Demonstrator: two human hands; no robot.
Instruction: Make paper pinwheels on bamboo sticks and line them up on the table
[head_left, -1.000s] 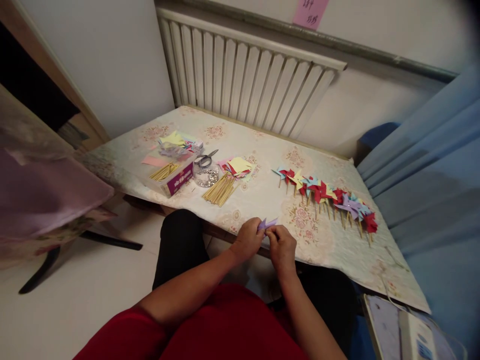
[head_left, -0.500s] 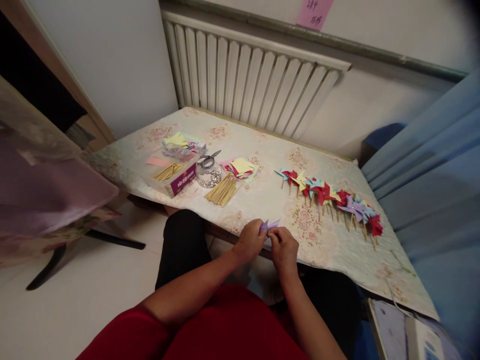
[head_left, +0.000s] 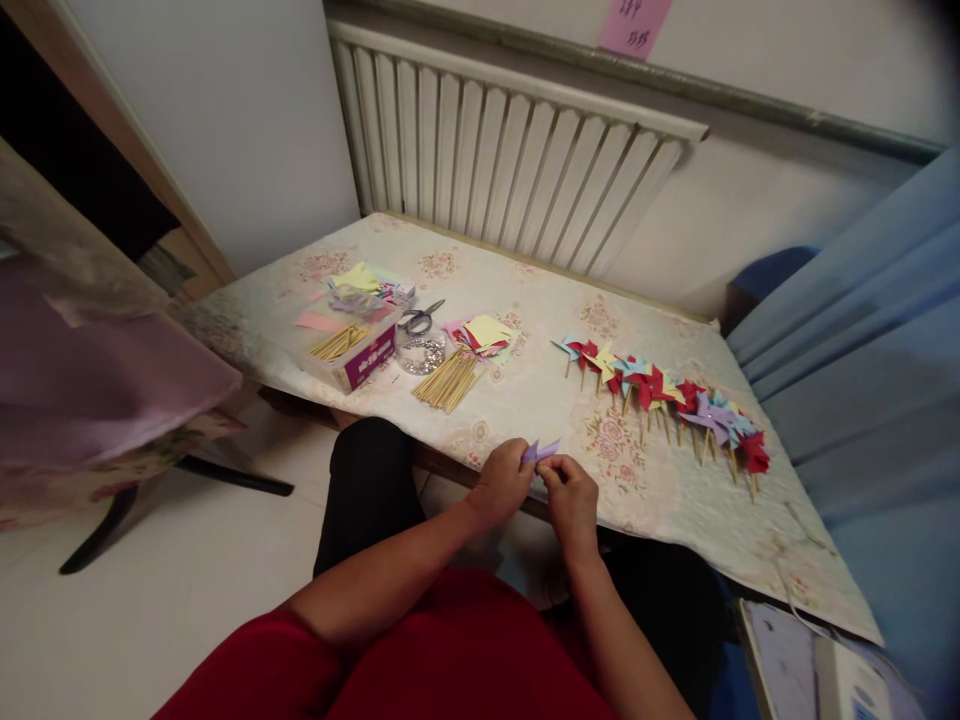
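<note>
Both my hands meet at the near edge of the table, over a floral cloth. My left hand and my right hand pinch a small folded purple paper piece between their fingertips. To the right lies a row of finished paper pinwheels on sticks, red, yellow, blue and purple. Further left is a bundle of wooden sticks beside a pile of coloured paper squares.
Scissors rest on a round clear container of pins. A clear box with sticks and paper stands at the left. A radiator lines the wall behind. Blue fabric hangs at the right, a chair at the left.
The view has shifted slightly; my hands stay at the table edge and keep working the purple paper between the fingertips.
</note>
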